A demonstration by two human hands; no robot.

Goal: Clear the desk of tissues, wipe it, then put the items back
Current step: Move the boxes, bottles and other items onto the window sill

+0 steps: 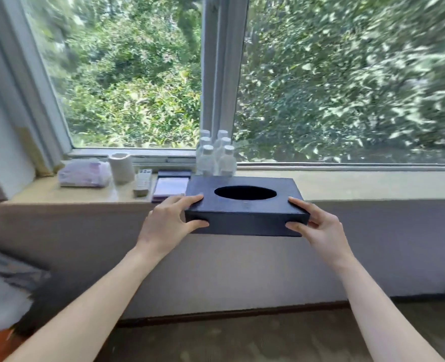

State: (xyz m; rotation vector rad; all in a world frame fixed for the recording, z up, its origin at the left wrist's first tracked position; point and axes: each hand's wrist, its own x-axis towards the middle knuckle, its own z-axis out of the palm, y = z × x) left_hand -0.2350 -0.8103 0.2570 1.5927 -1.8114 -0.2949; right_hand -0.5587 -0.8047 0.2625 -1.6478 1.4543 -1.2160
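We grip the dark tissue box (244, 205) by its two short ends. The left hand (167, 223) has its thumb on the near face and its fingers curled over the top edge, and the right hand (318, 228) clamps the opposite end the same way. The box sits level with its oval opening facing up, and we see only darkness inside. It hangs over the front edge of the windowsill (359, 185); we cannot tell whether its far side rests there.

Just behind the box stands a cluster of clear bottles (217, 158) with white caps. Just left of the box lies a purple notepad (170, 188), then a remote control (143, 181), a white paper roll (121, 167), and farthest left a soft tissue pack (84, 173). The pack's purple print is too blurred to read.
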